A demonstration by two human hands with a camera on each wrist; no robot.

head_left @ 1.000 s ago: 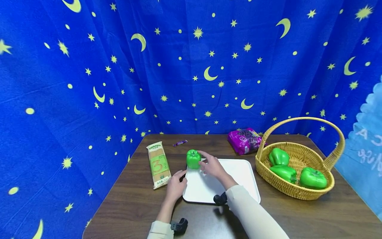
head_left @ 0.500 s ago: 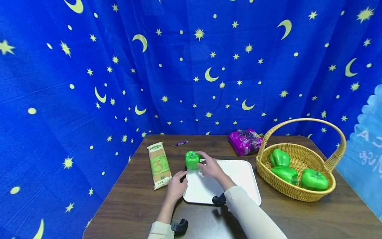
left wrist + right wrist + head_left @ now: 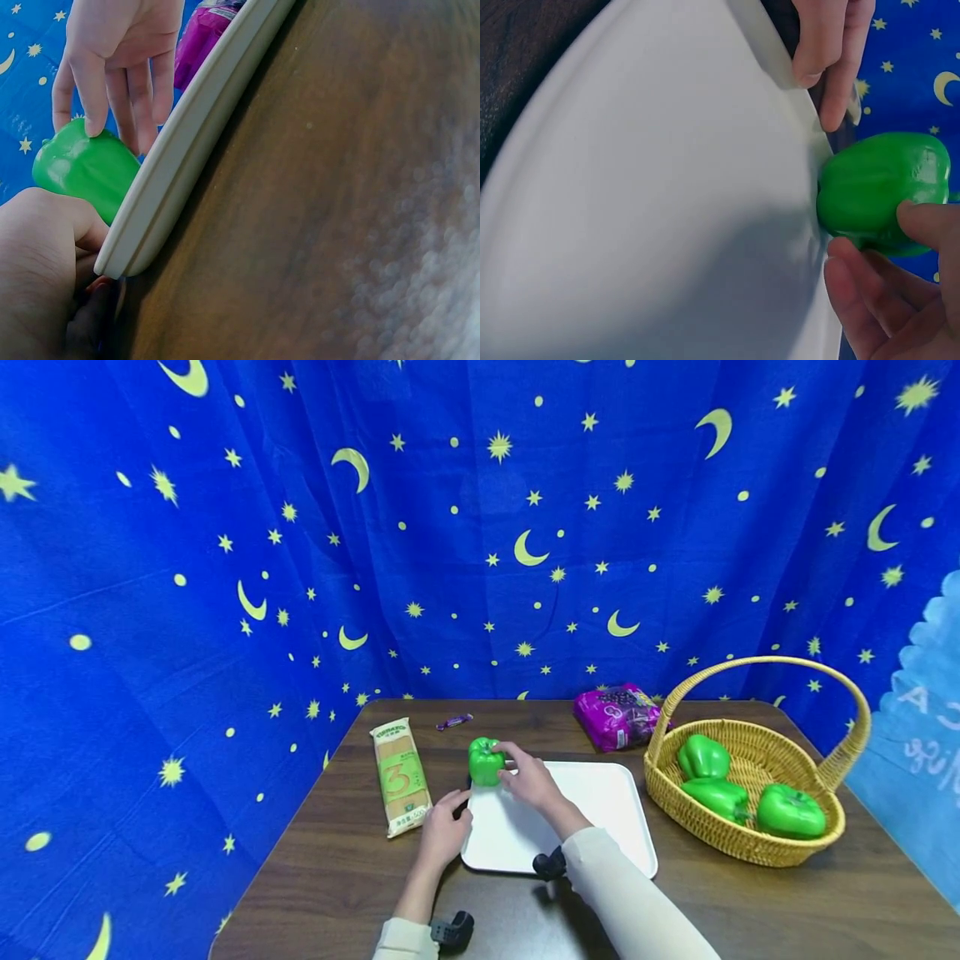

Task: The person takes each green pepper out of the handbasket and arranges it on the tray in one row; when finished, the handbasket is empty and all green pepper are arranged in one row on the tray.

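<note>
A green bell pepper (image 3: 486,762) stands upright at the far left corner of a white tray (image 3: 592,802). Thumb and fingers of my right hand (image 3: 530,779) hold the pepper from its right side; in the right wrist view the thumb lies on the pepper (image 3: 881,187) near its stem end. My left hand (image 3: 444,828) grips the tray's left edge. Seen from the left wrist, its thumb side is at the tray rim (image 3: 180,142) and other fingers are tucked below, partly hidden. The pepper (image 3: 86,165) sits just beyond that hand.
A wicker basket (image 3: 757,852) with 3 green bell peppers stands at the right. A purple bag (image 3: 617,717) lies at the back. On the left are a noodle packet (image 3: 401,777) and a small purple-wrapped candy (image 3: 454,722). A blue star-patterned curtain (image 3: 450,568) hangs behind.
The pepper shifts slightly left, then slightly back right, with my right hand staying beside it. My left hand stays at the tray edge.
</note>
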